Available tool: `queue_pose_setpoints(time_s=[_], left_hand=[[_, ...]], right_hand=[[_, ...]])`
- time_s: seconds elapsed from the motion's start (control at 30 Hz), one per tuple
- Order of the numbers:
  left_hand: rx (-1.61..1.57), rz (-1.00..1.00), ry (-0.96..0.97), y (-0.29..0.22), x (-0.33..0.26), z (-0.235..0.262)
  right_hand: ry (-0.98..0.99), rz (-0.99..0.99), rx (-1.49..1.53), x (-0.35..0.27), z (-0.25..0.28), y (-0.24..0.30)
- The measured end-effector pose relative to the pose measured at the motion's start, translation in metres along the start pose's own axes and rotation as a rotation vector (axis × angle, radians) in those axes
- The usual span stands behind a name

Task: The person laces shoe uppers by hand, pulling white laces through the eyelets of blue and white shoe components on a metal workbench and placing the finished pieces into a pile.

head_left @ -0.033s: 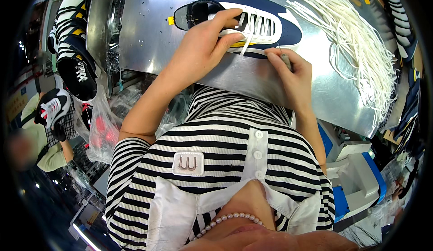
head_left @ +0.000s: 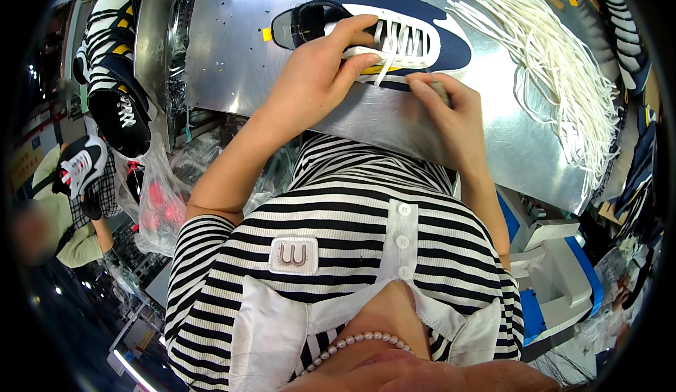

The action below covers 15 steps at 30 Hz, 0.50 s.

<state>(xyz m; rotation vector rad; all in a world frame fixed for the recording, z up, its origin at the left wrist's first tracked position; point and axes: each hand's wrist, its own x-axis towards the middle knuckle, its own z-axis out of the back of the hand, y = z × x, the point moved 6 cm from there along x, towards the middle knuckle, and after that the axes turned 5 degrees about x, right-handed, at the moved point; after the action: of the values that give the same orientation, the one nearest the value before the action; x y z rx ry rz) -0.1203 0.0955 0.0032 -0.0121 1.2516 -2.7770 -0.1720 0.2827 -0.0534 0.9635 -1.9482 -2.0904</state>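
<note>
Lying on its side on the metal surface (head_left: 239, 47), a navy and white sneaker (head_left: 394, 36) is being kept with its laced front turned up toward the camera, so that the eyelets are within reach. The sneaker is being pinned near its collar by the left hand (head_left: 317, 75), whose thumb and fingers are clamped over the upper, apparently to keep it from sliding on the smooth metal. A loose end of white shoelace (head_left: 384, 68) is hanging from the lacing, just below the thumb of that hand.

Just below the sneaker's sole edge, the right hand (head_left: 451, 107) is being held curled nearly closed, with its fingertips pinched together against the sneaker's lower side; whether a lace tip or a small tool is being gripped there cannot be told.

To the right of the sneaker, a spread bundle of white shoelaces (head_left: 563, 61) is lying fanned across the surface, seemingly kept loose so that single laces can be picked out. To the left of the sneaker, beyond the edge of the surface, other sneakers (head_left: 116, 75) in black, white and yellow are being held on a rack.
</note>
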Motion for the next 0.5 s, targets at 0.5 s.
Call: queue_pose_setpoints(time_s=[0.5], left_hand=[[-0.022,-0.047,-0.105,0.004,0.026,-0.002]], right_hand=[[0.207,-0.123,0.249,-0.005,-0.047,0.007]])
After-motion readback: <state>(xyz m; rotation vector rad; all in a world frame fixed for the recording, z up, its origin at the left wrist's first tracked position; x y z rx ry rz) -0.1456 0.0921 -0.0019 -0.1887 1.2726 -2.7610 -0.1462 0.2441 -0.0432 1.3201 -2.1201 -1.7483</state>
